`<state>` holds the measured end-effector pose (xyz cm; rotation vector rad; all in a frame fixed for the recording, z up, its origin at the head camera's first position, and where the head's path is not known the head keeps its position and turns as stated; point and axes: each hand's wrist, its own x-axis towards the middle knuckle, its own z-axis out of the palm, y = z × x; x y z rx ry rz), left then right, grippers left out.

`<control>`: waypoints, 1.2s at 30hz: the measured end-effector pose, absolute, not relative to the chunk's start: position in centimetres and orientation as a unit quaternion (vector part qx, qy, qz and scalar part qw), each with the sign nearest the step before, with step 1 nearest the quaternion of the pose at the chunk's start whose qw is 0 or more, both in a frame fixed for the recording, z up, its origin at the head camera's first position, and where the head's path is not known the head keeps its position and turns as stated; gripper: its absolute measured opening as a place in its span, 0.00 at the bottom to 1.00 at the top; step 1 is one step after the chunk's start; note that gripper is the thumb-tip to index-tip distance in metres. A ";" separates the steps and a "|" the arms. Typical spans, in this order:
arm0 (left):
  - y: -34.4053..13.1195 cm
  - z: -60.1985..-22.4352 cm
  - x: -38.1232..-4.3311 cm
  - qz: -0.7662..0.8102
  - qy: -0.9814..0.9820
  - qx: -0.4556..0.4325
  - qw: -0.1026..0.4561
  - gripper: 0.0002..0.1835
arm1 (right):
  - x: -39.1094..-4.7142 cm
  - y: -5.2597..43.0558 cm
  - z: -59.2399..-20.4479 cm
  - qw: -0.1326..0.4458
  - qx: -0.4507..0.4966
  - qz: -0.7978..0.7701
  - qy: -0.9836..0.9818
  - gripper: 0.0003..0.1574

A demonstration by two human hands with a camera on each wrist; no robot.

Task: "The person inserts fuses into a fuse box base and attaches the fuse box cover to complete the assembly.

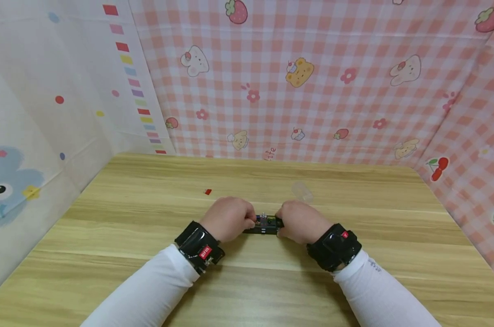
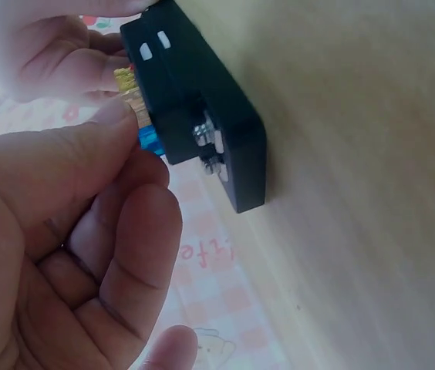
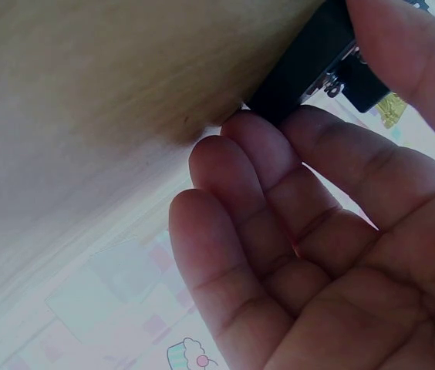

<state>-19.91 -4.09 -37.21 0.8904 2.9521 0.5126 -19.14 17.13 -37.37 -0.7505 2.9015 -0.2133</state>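
Note:
Near the middle of the wooden table lies a small black rectangular block [image 1: 263,230] with metal screws. In the left wrist view the block [image 2: 194,100] carries yellow, copper-coloured and blue parts [image 2: 150,140] on one face. My left hand [image 1: 230,220] is at the block's left end, thumb and index finger pinching around the blue and copper-coloured parts. At the opposite end, my right hand [image 1: 299,222] grips the block between thumb and fingers. From the right wrist, the block's end [image 3: 302,65] shows between thumb and index finger. Fingers partly hide both ends.
A small red piece [image 1: 207,191] lies on the table [image 1: 148,181] beyond my left hand. Past my right hand is a clear plastic piece [image 1: 302,192]. Patterned cloth [image 1: 271,91] walls in the table's back and sides.

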 end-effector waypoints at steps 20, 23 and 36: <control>-10.1 -36.2 -23.8 0.155 0.975 0.157 -0.006 0.13 | -19.2 16.9 -37.4 0.081 -0.230 -0.071 0.967 0.11; -11.0 -36.6 -24.5 0.147 0.978 0.149 -0.007 0.15 | -19.2 16.9 -37.4 0.080 -0.229 -0.070 0.968 0.11; -13.1 -37.5 -26.4 0.112 0.984 0.136 0.009 0.15 | -19.3 17.0 -37.7 0.083 -0.228 -0.070 0.968 0.11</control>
